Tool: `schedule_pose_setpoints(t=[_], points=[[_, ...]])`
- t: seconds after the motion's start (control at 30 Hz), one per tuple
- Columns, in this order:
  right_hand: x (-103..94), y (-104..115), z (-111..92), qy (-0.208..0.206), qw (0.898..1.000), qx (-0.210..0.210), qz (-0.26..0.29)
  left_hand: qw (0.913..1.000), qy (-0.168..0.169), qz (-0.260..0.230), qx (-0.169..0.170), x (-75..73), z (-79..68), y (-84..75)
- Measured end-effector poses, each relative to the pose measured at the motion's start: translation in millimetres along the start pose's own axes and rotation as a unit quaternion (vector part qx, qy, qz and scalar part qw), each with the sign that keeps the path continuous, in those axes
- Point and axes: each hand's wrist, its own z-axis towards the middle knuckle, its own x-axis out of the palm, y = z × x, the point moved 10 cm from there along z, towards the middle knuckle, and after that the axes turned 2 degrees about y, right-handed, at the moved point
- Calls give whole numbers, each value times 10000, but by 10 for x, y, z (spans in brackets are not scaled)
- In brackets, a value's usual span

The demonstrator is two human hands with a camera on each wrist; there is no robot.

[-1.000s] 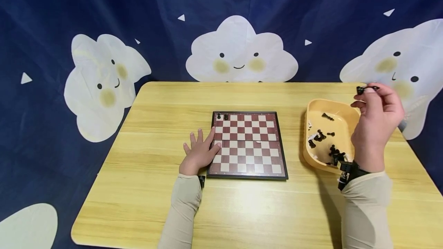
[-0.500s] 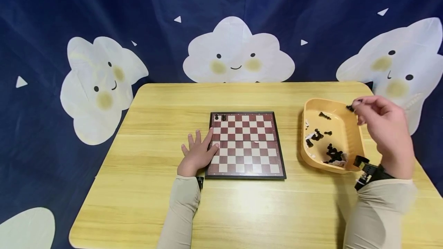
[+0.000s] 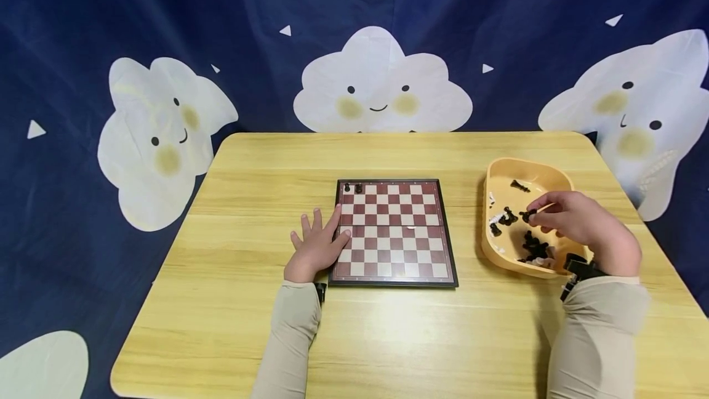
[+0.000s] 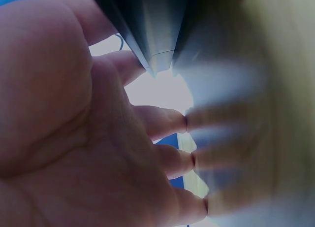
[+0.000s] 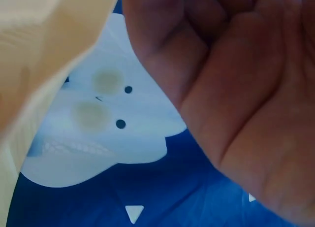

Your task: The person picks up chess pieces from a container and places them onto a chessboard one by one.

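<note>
A chessboard (image 3: 393,233) with dark red and white squares lies on the table. Two small black chess pieces (image 3: 359,188) stand at its far left corner. My left hand (image 3: 314,252) lies at the board's left edge, fingers spread, with thumb and forefinger touching the rim. In the left wrist view, the fingertips of my left hand (image 4: 113,138) meet the table beside the dark board edge. Over the yellow tray (image 3: 559,171), my right hand (image 3: 584,220) pinches a black chess piece (image 3: 527,216) between thumb and fingers. The right wrist view shows its palm (image 5: 246,99); the piece is out of sight there.
Several black chess pieces (image 3: 535,246) and a few white ones (image 3: 496,218) lie loose inside the tray. One longer black piece (image 3: 519,185) lies near its far wall. The wooden table (image 3: 415,337) backs onto a blue curtain (image 3: 266,36) with clouds.
My right hand has come down from above the tray's far right, first rightward, then left into the tray, with the black chess piece in its fingers. My left hand stays at the board.
</note>
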Motion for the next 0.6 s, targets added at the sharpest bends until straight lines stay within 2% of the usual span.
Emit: schedule_pose_setpoints(t=[0.17, 0.47, 0.6], points=[[128, -79, 70, 522, 9982, 199, 202, 10000, -8, -19, -13, 3, 15, 12], [105, -170, 49, 631, 9971, 413, 53, 10000, -18, -35, -25, 14, 26, 24], [149, -194, 29, 916, 9942, 569, 20, 10000, 38, -54, -55, 38, 40, 48]])
